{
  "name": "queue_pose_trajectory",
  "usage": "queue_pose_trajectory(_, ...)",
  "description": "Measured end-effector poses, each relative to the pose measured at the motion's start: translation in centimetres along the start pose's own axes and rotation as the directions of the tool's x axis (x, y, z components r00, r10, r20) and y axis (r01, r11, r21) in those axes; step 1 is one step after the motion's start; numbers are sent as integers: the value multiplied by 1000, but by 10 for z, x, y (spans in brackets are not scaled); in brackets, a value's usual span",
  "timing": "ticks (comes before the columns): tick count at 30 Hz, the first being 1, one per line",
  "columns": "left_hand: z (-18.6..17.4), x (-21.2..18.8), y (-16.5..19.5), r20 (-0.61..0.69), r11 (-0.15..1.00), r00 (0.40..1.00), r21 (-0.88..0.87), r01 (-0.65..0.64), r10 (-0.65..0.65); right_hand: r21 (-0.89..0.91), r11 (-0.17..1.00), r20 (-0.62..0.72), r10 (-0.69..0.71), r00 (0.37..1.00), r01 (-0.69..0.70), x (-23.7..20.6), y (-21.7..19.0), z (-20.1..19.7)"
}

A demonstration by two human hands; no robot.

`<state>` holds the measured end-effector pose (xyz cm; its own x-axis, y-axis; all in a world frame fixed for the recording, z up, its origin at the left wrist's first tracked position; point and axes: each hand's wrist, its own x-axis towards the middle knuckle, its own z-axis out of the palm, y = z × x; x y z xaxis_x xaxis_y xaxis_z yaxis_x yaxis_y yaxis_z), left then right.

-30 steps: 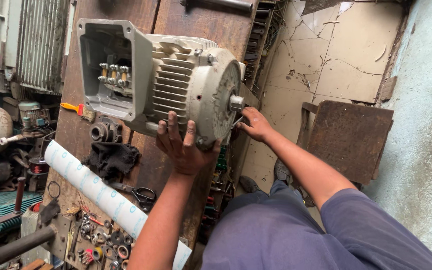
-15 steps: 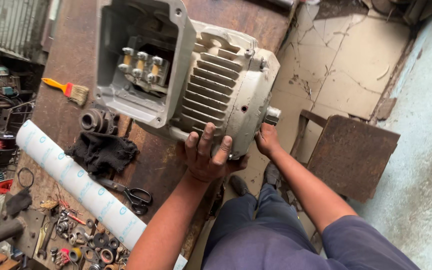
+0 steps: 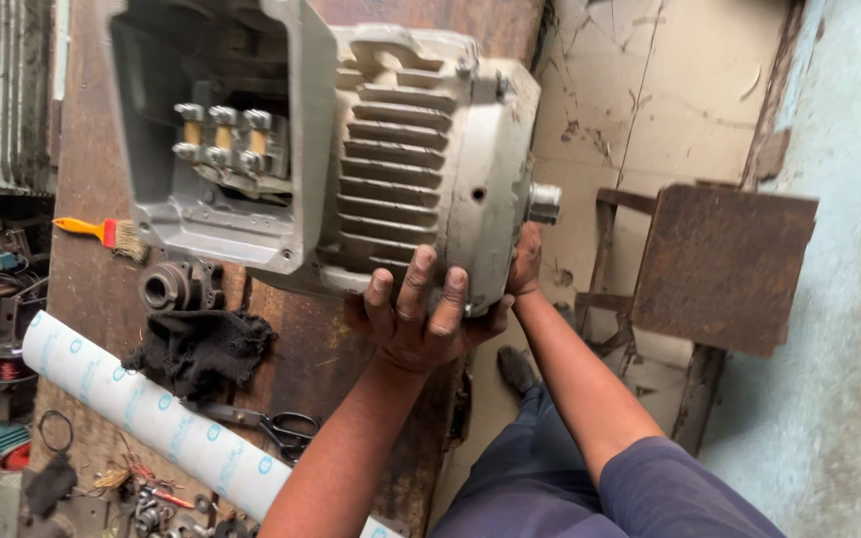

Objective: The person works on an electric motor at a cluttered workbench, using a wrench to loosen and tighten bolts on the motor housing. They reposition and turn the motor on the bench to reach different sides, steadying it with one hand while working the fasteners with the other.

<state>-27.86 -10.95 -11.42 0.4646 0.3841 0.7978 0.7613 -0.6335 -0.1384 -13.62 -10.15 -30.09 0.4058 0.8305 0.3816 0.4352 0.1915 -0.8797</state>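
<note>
A large grey electric motor with cooling fins lies on a rusty brown workbench. Its terminal box is open, showing brass studs. A short shaft sticks out of the end cover toward the floor. My left hand grips the lower edge of the motor body near the end cover, fingers spread on the fins. My right hand holds the end cover's rim just under the shaft; part of it is hidden behind the motor.
On the bench lie a paintbrush with an orange handle, a metal bearing part, a black rag, scissors and a white roll. A rusty metal stool stands on the tiled floor at right.
The view has closed in on the motor, which now fills more of the frame. Both hands stay on its end; the left hand has shifted to grip under the body.
</note>
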Motion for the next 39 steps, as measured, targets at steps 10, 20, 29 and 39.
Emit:
queue_pose_trajectory(10, 3, 4, 0, -32, 999, 999, 16, -30, 31, 115, 960, -49, 262, 964, -255, -27, -13, 6)
queue_pose_trajectory(20, -3, 9, 0, -28, 1000, 999, -7, -27, 27, 54, 969, -4, 242, 970, -241, -40, -38, -11)
queue_pose_trajectory(29, -2, 6, -1, -22, 999, 999, -25, -26, 25, 519, 809, 162, 226, 961, -277, -33, -47, 12)
queue_pose_trajectory(39, -3, 3, -6, 21, 999, 999, -19, -43, 44, 141, 962, 69, 228, 971, -235, -53, -12, -39)
